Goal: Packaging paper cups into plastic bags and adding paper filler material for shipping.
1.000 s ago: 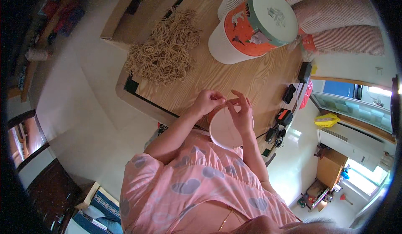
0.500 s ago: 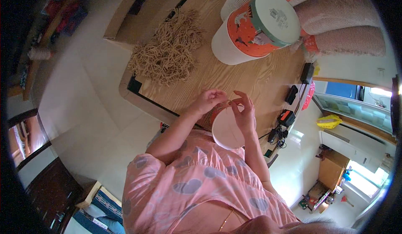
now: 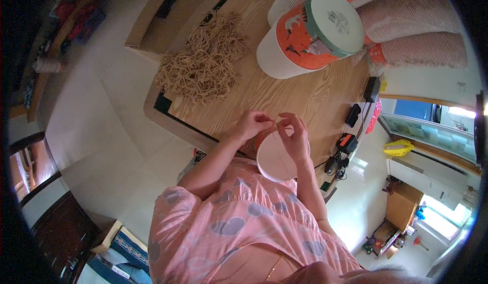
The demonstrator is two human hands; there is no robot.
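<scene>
Close to my body, at the table's near edge, is a paper bucket (image 3: 274, 159) with a white round face toward me and a strip of orange side. Just above its far rim, my left hand (image 3: 255, 124) and my right hand (image 3: 293, 133) meet, both with fingers pinched together. Between the fingertips is a small bit of thin brown cord (image 3: 277, 125), mostly hidden by the fingers. A thin line, like a strand, runs down across the bucket's white face. Beyond my left hand lies a tangled heap of brown cords (image 3: 206, 60).
Farther off on the wooden table (image 3: 284, 98) stands a stack of white and orange buckets (image 3: 292, 45) with a green-rimmed top. Wrapped stacks (image 3: 406, 17) lie at the far right. Black adapters and cables (image 3: 335, 164) line the right edge. A cardboard box (image 3: 157, 20) adjoins the far left.
My left fingers have closed in toward the right hand, and the fingertips now meet in a tighter pinch. My right forefinger has bent down slightly. The bucket has hardly moved.
</scene>
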